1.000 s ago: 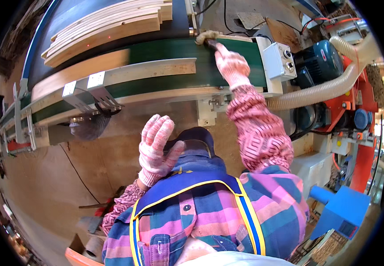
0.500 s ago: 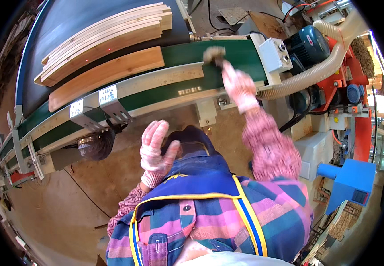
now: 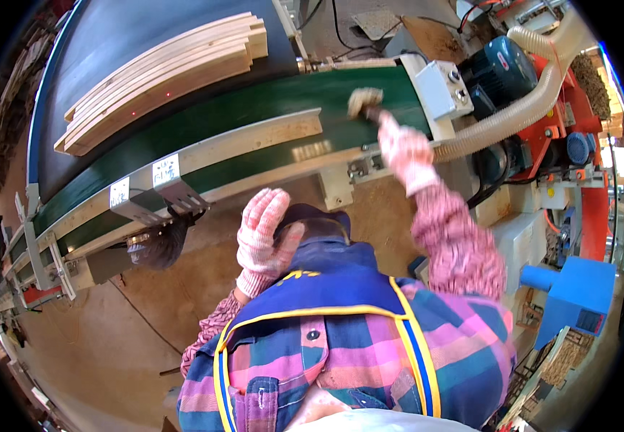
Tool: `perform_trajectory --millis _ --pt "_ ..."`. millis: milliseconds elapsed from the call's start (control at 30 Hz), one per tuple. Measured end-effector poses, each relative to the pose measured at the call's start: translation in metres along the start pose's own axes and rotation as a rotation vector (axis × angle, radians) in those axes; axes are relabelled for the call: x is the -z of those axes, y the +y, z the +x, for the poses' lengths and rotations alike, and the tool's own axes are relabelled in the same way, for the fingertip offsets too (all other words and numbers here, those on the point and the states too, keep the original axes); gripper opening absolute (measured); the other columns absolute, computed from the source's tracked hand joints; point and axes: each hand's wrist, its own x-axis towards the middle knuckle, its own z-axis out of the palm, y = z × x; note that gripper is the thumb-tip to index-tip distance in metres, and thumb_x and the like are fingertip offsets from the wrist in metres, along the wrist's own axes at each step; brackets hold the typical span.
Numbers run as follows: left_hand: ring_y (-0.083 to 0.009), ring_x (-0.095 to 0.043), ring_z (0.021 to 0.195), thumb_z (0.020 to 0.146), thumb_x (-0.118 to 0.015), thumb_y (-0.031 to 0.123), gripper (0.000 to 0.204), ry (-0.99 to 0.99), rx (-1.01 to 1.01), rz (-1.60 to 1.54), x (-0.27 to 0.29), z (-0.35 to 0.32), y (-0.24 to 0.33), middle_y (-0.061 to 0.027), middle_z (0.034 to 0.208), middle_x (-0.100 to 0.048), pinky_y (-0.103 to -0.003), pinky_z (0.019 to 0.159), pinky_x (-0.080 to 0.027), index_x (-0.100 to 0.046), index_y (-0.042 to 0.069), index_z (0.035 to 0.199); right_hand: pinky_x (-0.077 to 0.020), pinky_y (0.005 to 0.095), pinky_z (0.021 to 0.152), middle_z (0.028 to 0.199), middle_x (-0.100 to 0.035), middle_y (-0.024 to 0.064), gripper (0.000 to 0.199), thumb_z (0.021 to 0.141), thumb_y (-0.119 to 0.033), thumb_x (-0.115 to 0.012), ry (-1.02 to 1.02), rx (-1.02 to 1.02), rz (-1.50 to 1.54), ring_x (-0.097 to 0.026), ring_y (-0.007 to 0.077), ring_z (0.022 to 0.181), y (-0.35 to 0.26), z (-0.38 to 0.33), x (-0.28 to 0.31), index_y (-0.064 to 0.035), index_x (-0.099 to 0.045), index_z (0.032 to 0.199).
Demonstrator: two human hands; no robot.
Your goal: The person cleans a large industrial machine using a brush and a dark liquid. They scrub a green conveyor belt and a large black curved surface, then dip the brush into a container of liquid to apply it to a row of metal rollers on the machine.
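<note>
I watch the green belt (image 3: 283, 99) run beside the dark belt (image 3: 139, 36), which carries a stack of pale boards (image 3: 164, 83). The loose board that lay on the green one half a second ago has left it. I see the left hand (image 3: 264, 234) raised apart from the belts, fingers straight and holding nothing. The right hand (image 3: 406, 153) has shifted slightly rightward, fingers wrapped round the brush (image 3: 366, 101), now over the green belt's right part; I cannot tell whether it touches.

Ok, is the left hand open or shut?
Open: the gloved left hand shows fingers extended, thumb spread apart from them.
</note>
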Motion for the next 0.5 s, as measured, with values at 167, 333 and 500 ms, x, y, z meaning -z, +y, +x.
perform_trajectory --millis 167,333,500 --pt "-0.0387 -0.06 0.12 0.075 -0.078 0.003 0.056 -0.056 -0.074 -0.014 -0.015 0.016 0.006 -0.0187 0.126 -0.064 -0.045 0.103 -0.048 -0.062 0.002 0.129 -0.0571 0.0467 0.06 0.072 -0.07 0.0122 0.03 0.1 -0.037 -0.047 0.192 0.065 -0.053 -0.069 0.0346 0.065 0.005 0.012 -0.002 -0.0281 -0.064 0.123" --pt "-0.0383 -0.06 0.118 0.074 -0.079 0.004 0.057 -0.039 -0.011 -0.047 -0.023 -0.001 -0.004 -0.0186 0.126 -0.064 -0.044 0.102 -0.049 -0.063 0.003 0.129 -0.0571 0.0514 0.069 0.09 -0.074 0.0142 0.041 0.103 -0.04 -0.041 -0.162 -0.267 -0.116 -0.071 0.0376 0.083 0.009 0.004 0.015 -0.0266 -0.054 0.139" --pt "-0.0379 -0.06 0.12 0.077 -0.078 0.007 0.055 -0.128 -0.075 -0.064 -0.035 0.012 0.009 -0.0177 0.126 -0.064 -0.045 0.103 -0.048 -0.063 0.003 0.13 -0.0578 0.0509 0.068 0.091 -0.074 0.0153 0.035 0.102 -0.041 -0.045 0.016 -0.284 -0.022 -0.071 0.0396 0.084 0.002 0.066 -0.004 -0.0291 -0.057 0.133"
